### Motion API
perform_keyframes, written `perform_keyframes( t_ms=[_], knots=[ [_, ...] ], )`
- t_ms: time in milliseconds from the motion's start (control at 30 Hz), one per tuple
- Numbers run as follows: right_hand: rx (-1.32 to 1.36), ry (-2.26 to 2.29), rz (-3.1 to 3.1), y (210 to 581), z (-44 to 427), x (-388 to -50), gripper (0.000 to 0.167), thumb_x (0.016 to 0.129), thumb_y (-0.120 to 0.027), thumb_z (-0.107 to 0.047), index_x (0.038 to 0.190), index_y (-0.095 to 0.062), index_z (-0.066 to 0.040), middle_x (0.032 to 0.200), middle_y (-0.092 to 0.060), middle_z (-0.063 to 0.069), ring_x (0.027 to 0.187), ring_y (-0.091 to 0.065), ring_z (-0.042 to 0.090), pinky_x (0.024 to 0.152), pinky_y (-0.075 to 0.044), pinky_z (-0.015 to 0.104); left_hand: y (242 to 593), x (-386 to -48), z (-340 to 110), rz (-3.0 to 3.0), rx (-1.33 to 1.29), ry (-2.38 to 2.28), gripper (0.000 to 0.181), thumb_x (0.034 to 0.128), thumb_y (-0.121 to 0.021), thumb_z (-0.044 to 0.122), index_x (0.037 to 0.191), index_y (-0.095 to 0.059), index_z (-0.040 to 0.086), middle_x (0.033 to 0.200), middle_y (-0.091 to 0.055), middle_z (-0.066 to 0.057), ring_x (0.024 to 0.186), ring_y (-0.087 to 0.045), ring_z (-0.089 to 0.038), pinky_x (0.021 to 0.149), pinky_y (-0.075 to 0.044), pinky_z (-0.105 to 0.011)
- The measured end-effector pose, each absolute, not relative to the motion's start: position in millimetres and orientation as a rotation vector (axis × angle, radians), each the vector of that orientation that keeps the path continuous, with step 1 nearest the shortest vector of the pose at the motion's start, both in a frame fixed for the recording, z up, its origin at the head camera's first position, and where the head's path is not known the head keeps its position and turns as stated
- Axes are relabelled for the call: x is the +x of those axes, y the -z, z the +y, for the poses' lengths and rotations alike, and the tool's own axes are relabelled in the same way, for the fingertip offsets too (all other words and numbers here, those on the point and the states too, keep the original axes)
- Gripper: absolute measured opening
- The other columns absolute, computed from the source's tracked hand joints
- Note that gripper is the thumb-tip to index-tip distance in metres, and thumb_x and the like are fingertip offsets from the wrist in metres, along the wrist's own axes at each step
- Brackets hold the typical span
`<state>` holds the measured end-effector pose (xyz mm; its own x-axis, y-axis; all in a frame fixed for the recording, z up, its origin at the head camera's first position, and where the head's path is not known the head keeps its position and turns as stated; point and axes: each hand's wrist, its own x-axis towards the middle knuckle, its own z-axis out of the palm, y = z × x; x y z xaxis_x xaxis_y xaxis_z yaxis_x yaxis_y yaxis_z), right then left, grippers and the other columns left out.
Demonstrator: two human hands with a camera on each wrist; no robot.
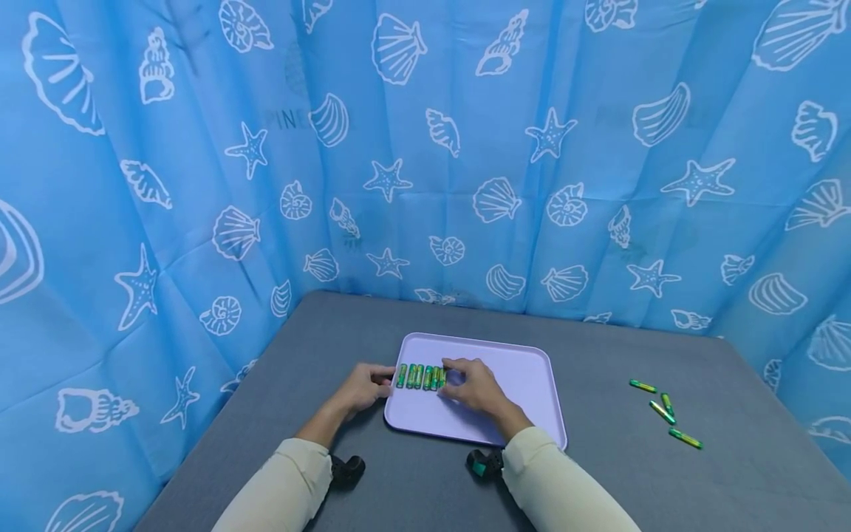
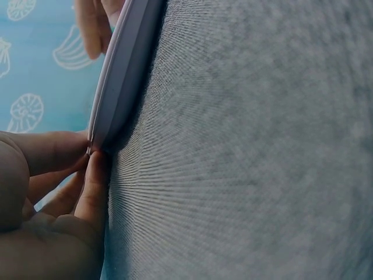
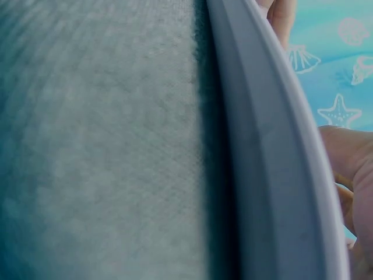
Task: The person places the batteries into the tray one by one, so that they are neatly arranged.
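Note:
A lilac tray (image 1: 512, 384) lies on the grey table. On its left side a row of green-and-yellow batteries (image 1: 419, 377) stretches side by side, each pointing away from me, with small uneven gaps. My left hand (image 1: 362, 386) pinches the tray's left rim, thumb and fingers meeting at the edge in the left wrist view. Over the tray, the right hand (image 1: 475, 386) holds the rightmost battery (image 1: 442, 377) between fingertips at its far end and thumb at its near end. The tray wall (image 3: 274, 140) hides the batteries from the right wrist view.
Several loose batteries (image 1: 662, 412) lie scattered on the table (image 1: 618, 458) to the right of the tray. A blue curtain (image 1: 425, 162) printed with white shells and starfish hangs behind the table and along its sides.

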<state>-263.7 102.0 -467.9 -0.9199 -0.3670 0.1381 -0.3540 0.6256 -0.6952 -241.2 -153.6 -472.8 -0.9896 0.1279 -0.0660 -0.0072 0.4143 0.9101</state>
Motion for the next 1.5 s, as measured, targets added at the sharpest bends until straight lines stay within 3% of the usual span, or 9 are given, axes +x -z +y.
perform_keyframes(
  t_ms=[367,700,1100,1500],
  knots=[
    [-0.608,1.203,2.798,464.5,105.6,-262.2,0.067,0.077,-0.082,-0.022,0.137,-0.054,-0.006,0.136,-0.053,0.011,0.125,-0.045,0.033,0.102,-0.033,0.049,473.0,-241.1,-152.0,2.536,0.114,-1.636,0.04,0.085,-0.064,-0.009,0.125,-0.061,-0.005,0.092,-0.061,-0.008,0.086,-0.054,-0.021,0.068,-0.045,-0.03],
    [-0.623,1.268,2.853,454.0,123.0,-260.6,0.062,0.08,-0.079,-0.024,0.135,-0.056,-0.004,0.131,-0.057,0.009,0.111,-0.054,0.033,0.089,-0.043,0.048,471.7,-239.9,-151.3,2.535,0.073,-1.621,0.041,0.0854,-0.064,-0.009,0.126,-0.061,-0.004,0.093,-0.061,-0.008,0.086,-0.054,-0.021,0.069,-0.045,-0.03],
    [-0.643,1.279,3.056,433.4,186.1,-245.8,0.063,0.081,-0.078,-0.027,0.135,-0.056,-0.002,0.129,-0.058,0.015,0.107,-0.055,0.035,0.084,-0.043,0.054,472.1,-240.8,-154.0,2.517,0.123,-1.662,0.04,0.0852,-0.064,-0.01,0.125,-0.061,-0.006,0.092,-0.063,-0.008,0.086,-0.056,-0.021,0.072,-0.048,-0.031],
    [-0.466,1.217,3.17,418.2,244.1,-218.9,0.067,0.082,-0.078,-0.027,0.137,-0.051,0.002,0.131,-0.053,0.022,0.107,-0.049,0.038,0.08,-0.042,0.056,470.9,-239.2,-152.6,2.533,0.105,-1.621,0.04,0.0859,-0.065,-0.007,0.126,-0.061,-0.004,0.095,-0.063,-0.008,0.087,-0.056,-0.021,0.072,-0.047,-0.031]
  ],
)
